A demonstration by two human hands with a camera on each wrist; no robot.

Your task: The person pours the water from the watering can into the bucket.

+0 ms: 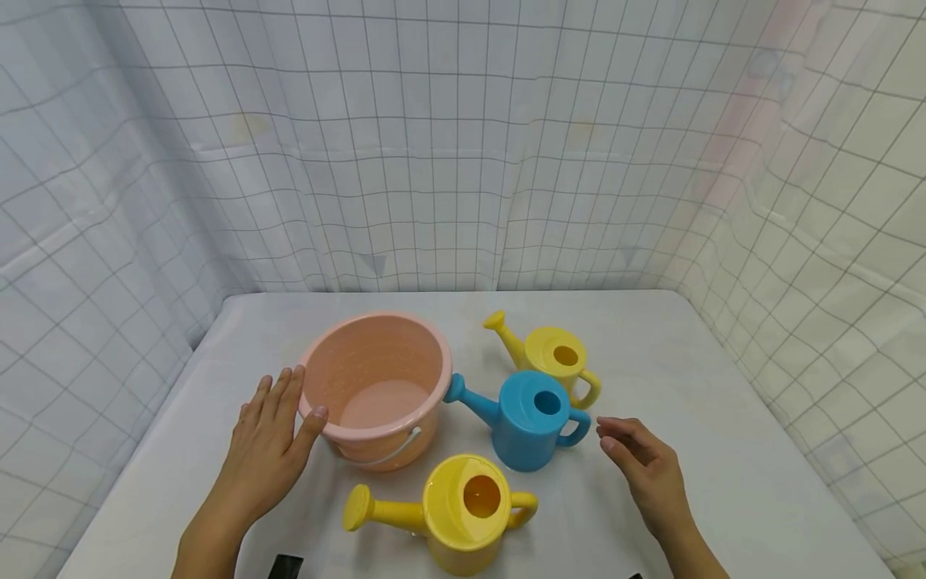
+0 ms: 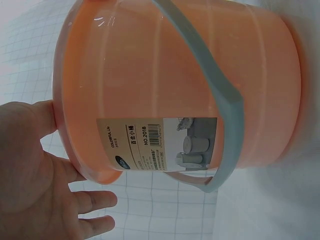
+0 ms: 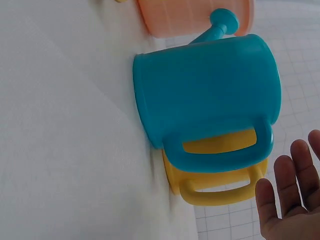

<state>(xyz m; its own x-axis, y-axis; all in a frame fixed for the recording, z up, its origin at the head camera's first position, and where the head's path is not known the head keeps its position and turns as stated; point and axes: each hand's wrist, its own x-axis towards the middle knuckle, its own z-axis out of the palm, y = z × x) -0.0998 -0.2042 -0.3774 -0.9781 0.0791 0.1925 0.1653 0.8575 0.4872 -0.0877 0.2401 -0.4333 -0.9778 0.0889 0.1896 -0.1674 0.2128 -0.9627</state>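
A pink bucket (image 1: 405, 438) with a grey handle (image 2: 231, 107) and a paper label (image 2: 155, 144) stands on the left of the table. My left hand (image 1: 271, 450) touches its rim at the left, fingers straight, thumb over the edge. To the bucket's right sits a blue watering can (image 1: 524, 422), its spout towards the bucket. Just right of the blue can's handle is my right hand (image 1: 647, 474), holding nothing, fingers slightly bent. Behind the blue can stands a yellow watering can (image 1: 542, 350), partly hidden by it. Another yellow watering can (image 1: 463, 515) is nearest me, spout pointing left.
All of it rests on a white-covered table (image 1: 723, 402). White cloth with a dark grid (image 1: 448, 161) hangs behind the table and along both sides. A small black object (image 1: 285, 566) shows at the bottom edge beside my left forearm.
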